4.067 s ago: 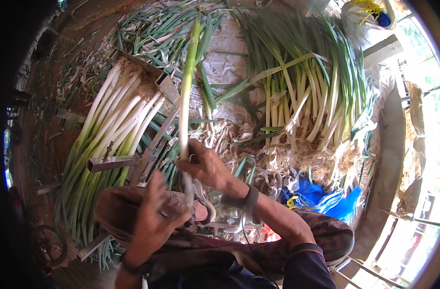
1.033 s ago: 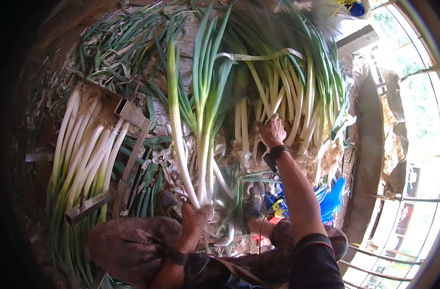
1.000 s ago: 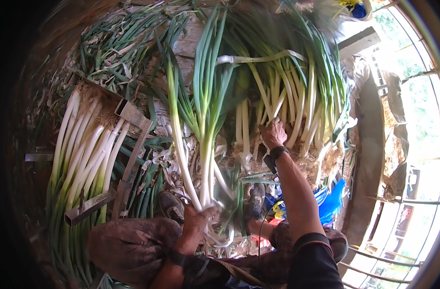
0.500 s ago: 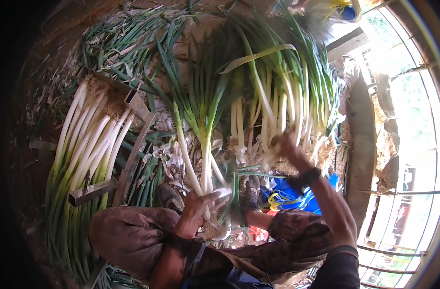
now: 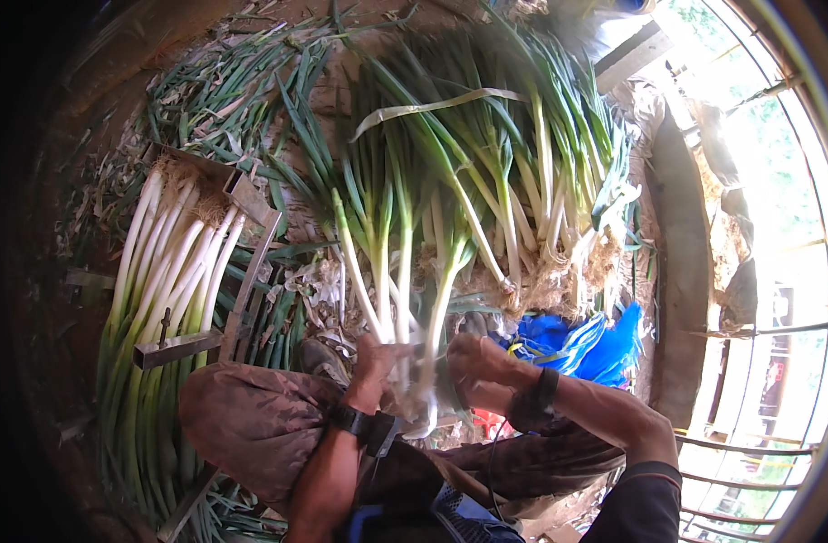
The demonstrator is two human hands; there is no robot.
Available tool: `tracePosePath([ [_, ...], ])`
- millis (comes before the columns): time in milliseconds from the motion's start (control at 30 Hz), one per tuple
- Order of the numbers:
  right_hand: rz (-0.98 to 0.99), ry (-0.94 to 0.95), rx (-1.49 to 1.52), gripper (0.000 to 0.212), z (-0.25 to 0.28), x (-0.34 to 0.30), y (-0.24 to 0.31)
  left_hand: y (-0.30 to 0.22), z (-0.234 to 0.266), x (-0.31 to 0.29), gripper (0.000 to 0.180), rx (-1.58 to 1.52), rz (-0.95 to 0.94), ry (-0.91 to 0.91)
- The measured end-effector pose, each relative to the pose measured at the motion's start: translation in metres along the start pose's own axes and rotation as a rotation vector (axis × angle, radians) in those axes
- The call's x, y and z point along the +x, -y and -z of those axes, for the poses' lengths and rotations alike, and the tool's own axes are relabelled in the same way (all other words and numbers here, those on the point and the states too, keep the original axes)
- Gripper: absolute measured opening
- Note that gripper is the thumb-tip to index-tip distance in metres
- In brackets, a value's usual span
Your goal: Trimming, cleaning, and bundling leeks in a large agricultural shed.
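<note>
My left hand (image 5: 378,364) is closed around the white lower stalks of a few long green onions (image 5: 385,271), whose green tops lean away over the pile. Just right of that bunch, another green onion (image 5: 442,303) slants between my hands, its blurred white end hanging lower. My right hand (image 5: 479,360), curled and smeared by motion, is close beside this stalk; whether its fingers grip it cannot be made out. Beyond my hands lies a large pile of green onions (image 5: 545,172), with roots toward me. A pale band-like leaf (image 5: 432,107) lies across their tops.
On the left, a metal frame (image 5: 251,281) holds a row of white-stemmed green onions (image 5: 165,262), roots at the far end. Loose green leaves (image 5: 215,100) litter the far left. Blue plastic (image 5: 581,344) is crumpled at the right, before a barred opening (image 5: 785,299).
My right hand has come back from the pile to beside my left hand. One more green onion now stands between them. The view has shifted slightly, and the left hand keeps its bunch.
</note>
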State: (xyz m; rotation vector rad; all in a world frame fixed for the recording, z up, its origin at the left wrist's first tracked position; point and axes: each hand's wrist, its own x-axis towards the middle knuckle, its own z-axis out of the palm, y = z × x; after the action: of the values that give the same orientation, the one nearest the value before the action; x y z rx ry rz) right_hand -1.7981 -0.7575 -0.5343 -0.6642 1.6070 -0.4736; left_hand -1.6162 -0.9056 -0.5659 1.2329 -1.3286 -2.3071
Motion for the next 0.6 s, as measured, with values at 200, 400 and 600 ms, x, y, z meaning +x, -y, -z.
tracePosePath([
  [200, -0.043, -0.856, -0.602, 0.061, 0.066, 0.083, 0.02, -0.032, 0.05, -0.029, 0.027, 0.476, -0.005, -0.206],
  [400, -0.058, -0.712, -0.356, 0.047, 0.079, 0.158, -0.097, -0.088, 0.04, -0.08, 0.031, -0.127, 0.043, -0.092],
  [600, 0.308, -0.286, -0.492, 0.027, 0.046, 0.126, 0.005, -0.01, 0.063, -0.05, 0.028, 0.073, 0.21, -0.222],
])
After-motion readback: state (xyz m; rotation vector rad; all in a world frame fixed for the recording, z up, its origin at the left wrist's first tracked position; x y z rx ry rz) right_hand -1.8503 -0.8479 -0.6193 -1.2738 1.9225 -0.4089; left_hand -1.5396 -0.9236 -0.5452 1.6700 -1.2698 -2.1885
